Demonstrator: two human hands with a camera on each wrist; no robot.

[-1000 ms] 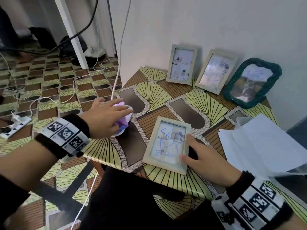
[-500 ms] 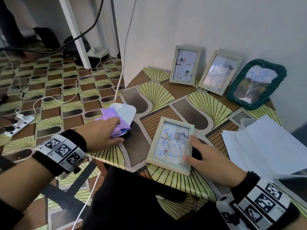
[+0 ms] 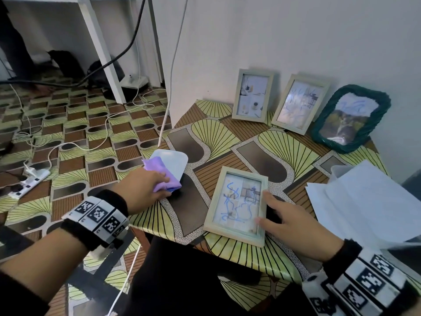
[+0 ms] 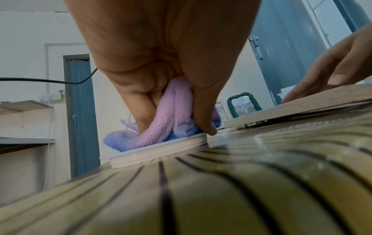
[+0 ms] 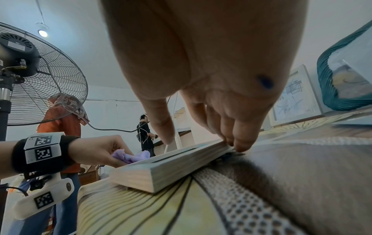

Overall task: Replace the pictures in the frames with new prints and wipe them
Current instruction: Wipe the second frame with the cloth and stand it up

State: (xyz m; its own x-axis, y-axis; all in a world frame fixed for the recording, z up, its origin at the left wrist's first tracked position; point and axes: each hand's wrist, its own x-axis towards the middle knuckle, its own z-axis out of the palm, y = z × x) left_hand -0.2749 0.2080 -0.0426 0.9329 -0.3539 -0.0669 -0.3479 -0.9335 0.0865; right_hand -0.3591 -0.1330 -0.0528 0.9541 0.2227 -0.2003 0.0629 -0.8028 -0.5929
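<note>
A pale wooden picture frame [image 3: 237, 205] lies flat near the table's front edge, with blue scribbles on its print. My right hand [image 3: 264, 208] holds its right edge, the thumb on the rim and the fingers [image 5: 239, 143] curled down its side. The frame [image 5: 171, 168] sits a little raised off the table there. At the table's left edge my left hand [image 3: 160, 182] pinches a purple cloth [image 3: 167, 179] that rests on a white lid [image 3: 176, 159]. In the left wrist view the cloth [image 4: 167, 114] is bunched between thumb and fingers over the lid [image 4: 157, 151].
Two pale frames [image 3: 251, 98] [image 3: 298, 103] and a green woven frame [image 3: 348, 119] lean on the wall at the back. White sheets [image 3: 364, 201] lie at the right. Cables and a power strip [image 3: 29, 181] are on the floor at left. A fan [image 5: 40, 76] and people stand behind.
My left hand has drawn back off the lid toward me, bunching the purple cloth in its fingers. My right hand has stayed on the frame's right edge.
</note>
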